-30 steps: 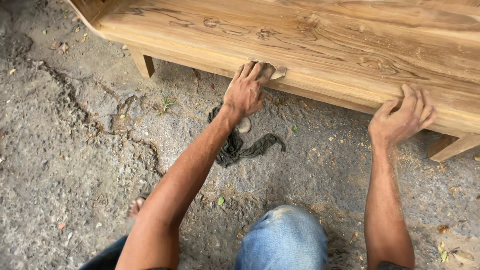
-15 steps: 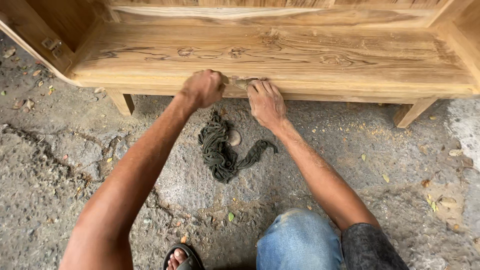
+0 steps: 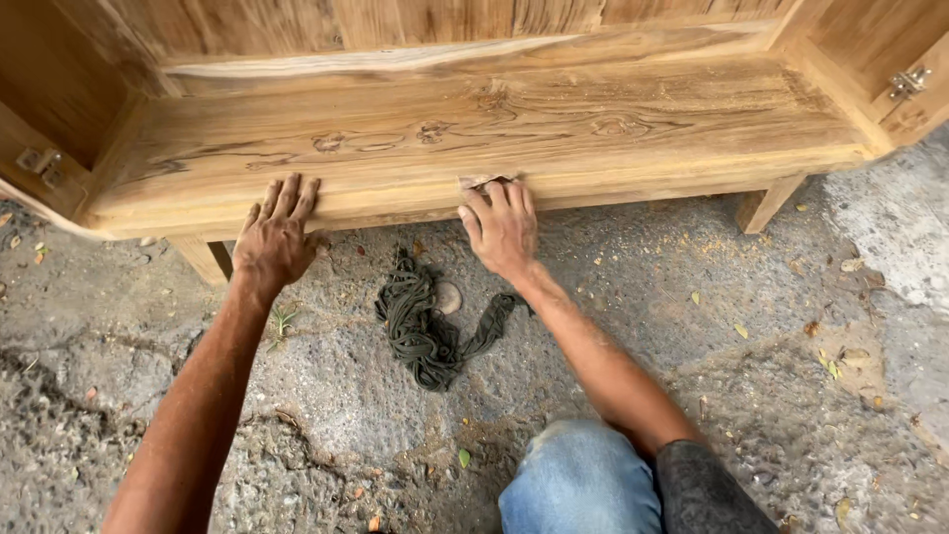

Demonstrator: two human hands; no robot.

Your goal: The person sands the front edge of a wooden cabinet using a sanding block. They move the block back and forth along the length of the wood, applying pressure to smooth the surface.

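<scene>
A low wooden cabinet base [image 3: 633,138] of pale brown teak stands on rough ground. My left hand [image 3: 275,237] rests flat on its front edge at the left, fingers spread, holding nothing. My right hand [image 3: 501,227] presses a small piece of sandpaper [image 3: 484,181] against the front edge near the middle, its fingers lying over the paper. A dark green rag [image 3: 425,321] lies bunched on the ground just below and between my hands, with a small round stone [image 3: 447,297] beside it.
Cabinet legs [image 3: 766,203] stand at right and at the left [image 3: 203,259]. Metal hinges [image 3: 909,82] sit on the side panels. My knee in blue jeans [image 3: 578,480] is at the bottom. The cracked concrete ground [image 3: 119,376] carries sawdust and dry leaves.
My left hand has moved off to the left along the front edge and now lies flat. My right hand has taken over the sandpaper near the middle. The view has shifted.
</scene>
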